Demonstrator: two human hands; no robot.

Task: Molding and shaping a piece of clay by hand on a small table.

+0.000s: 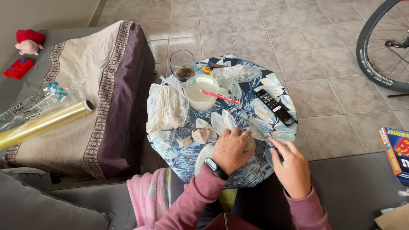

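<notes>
My left hand rests on the small round table, its fingers curled over a beige lump of clay. A watch sits on that wrist. My right hand is close beside it at the table's near right edge, gripping a thin clear stick-like tool that points toward the lump. More clay pieces lie just left of my left hand. Behind them stand a white bowl with a red-handled tool across it and a bag of wrapped clay.
A glass with dark liquid, a plastic bag and a black remote share the floral tablecloth. A draped ottoman with a roll of cling film stands left. A bicycle wheel is at the far right, a coloured box nearer.
</notes>
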